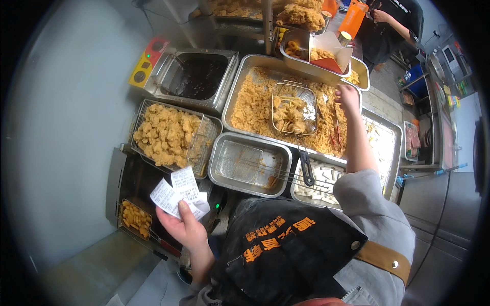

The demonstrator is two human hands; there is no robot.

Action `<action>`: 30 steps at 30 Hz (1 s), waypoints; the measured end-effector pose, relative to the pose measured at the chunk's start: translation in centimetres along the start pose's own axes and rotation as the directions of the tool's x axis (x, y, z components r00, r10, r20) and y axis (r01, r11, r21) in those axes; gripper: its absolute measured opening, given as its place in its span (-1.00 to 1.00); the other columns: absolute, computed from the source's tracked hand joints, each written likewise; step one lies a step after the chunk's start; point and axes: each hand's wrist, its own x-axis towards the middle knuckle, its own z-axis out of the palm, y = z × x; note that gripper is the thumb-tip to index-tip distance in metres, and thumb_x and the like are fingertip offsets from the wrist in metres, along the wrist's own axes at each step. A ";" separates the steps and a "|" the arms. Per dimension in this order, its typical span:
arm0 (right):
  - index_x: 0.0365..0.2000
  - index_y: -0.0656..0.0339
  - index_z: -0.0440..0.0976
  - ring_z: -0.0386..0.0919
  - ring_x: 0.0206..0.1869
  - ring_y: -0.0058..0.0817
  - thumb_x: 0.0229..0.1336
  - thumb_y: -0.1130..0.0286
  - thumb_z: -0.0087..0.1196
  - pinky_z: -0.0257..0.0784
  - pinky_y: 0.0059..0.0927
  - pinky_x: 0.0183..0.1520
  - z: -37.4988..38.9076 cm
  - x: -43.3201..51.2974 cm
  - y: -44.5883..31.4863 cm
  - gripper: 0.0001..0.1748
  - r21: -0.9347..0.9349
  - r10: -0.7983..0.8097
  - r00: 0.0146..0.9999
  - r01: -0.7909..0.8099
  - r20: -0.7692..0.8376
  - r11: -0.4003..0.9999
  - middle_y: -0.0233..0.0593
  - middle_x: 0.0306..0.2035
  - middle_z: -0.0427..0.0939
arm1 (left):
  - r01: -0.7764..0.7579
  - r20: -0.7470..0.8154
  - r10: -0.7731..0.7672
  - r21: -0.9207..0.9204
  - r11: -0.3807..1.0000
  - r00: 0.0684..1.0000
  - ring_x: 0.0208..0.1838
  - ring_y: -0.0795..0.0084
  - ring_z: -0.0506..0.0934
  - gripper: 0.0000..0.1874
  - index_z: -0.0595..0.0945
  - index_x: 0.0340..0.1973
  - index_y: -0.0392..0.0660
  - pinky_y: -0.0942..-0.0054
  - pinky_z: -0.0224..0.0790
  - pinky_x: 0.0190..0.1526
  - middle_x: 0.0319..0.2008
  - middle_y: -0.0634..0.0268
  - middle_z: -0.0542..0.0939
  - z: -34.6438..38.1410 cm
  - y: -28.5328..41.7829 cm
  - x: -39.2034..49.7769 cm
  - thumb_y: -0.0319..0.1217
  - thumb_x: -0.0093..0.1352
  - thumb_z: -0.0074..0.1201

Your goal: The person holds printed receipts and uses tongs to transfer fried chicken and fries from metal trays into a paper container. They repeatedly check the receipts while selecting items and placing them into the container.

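Observation:
Several printed paper slips [183, 193] are fanned out in my left hand [187, 225], held near a wire basket heaped with fried chicken pieces [166, 134]. My right hand [347, 97] is over the right end of a large steel tray [245, 63] of golden crumbs, its fingers curled; whether they grip anything cannot be told. Within that tray, a wire fry basket [294, 109] with a black handle holds fried pieces, and red-handled tongs [337, 132] lie right of it. Beyond my right hand, an open paper box [330, 57] of fried food stands on a smaller steel pan [306, 63].
A deep fryer [191, 74] with dark oil stands at upper left. Near me are a steel pan [250, 164] and a tray of white sticks [319, 181]. A basket of golden pieces [136, 220] sits lower left. Another person [394, 28] handles an orange bag [353, 18] at upper right.

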 end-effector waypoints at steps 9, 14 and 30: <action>0.06 0.28 0.51 0.68 -0.32 -0.15 0.32 0.07 0.12 0.65 -0.26 -0.31 -1.6 14.7 2.4 -0.49 0.164 0.250 0.959 -0.270 0.136 0.949 -0.01 -0.20 0.59 | 0.053 -0.030 -0.050 0.091 0.994 0.998 0.25 0.15 0.59 -0.39 0.19 0.51 -0.33 0.21 0.51 0.23 0.30 -0.10 0.53 1.6 -0.5 -1.2 -0.53 0.60 -0.01; -0.03 0.57 0.49 0.74 -0.25 -0.04 0.28 0.41 0.05 0.77 -0.23 -0.22 -0.1 15.7 2.9 -0.61 0.329 0.175 0.974 -0.214 0.144 0.920 0.13 -0.13 0.61 | 0.046 -0.042 -0.042 0.094 0.995 0.998 0.25 0.16 0.60 -0.39 0.20 0.51 -0.33 0.22 0.52 0.22 0.29 -0.09 0.54 2.7 -0.5 -1.4 -0.53 0.60 -0.01; -0.32 0.49 0.46 0.67 -0.40 -0.28 0.21 0.49 0.05 0.70 -0.28 -0.39 -17.2 -5.8 8.2 -0.81 0.095 0.200 0.945 -0.181 -0.258 0.979 -0.05 -0.37 0.55 | 0.117 0.127 -0.121 0.038 0.992 0.984 0.31 0.15 0.55 -0.38 0.18 0.50 -0.34 0.19 0.47 0.30 0.34 -0.10 0.49 4.2 -1.8 1.0 -0.57 0.57 -0.01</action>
